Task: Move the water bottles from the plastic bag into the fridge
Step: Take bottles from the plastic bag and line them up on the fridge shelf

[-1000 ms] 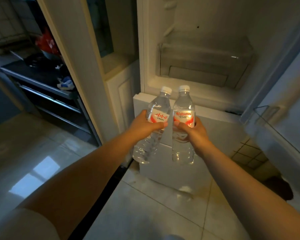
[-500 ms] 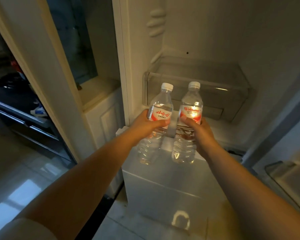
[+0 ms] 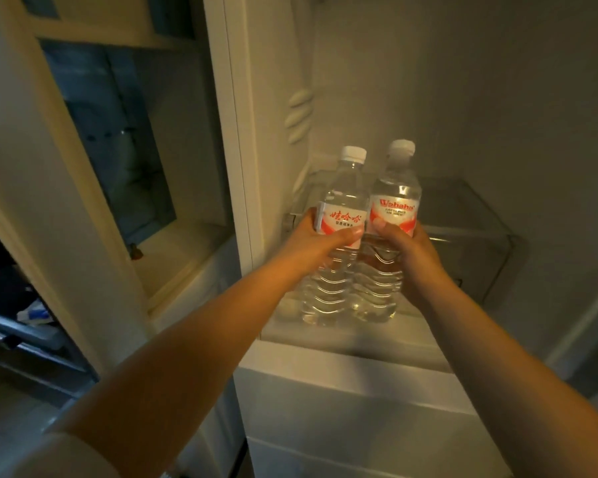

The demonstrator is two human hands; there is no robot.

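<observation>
Two clear water bottles with white caps and red-and-white labels stand side by side, upright, at the front left of the open fridge. My left hand grips the left bottle around its label. My right hand grips the right bottle the same way. Both bottle bases are at or just above the white fridge floor, in front of a clear drawer. I cannot tell whether they touch it. The plastic bag is not in view.
The fridge's left wall is close beside the left bottle. A closed white lower compartment sits under the opening. A cream cabinet frame with a glass panel stands to the left. A dark shelf unit is at far left.
Both hands have carried the bottles forward and up into the fridge opening. The bottles now stand closer together, down at the fridge floor. The view has tilted upward.
</observation>
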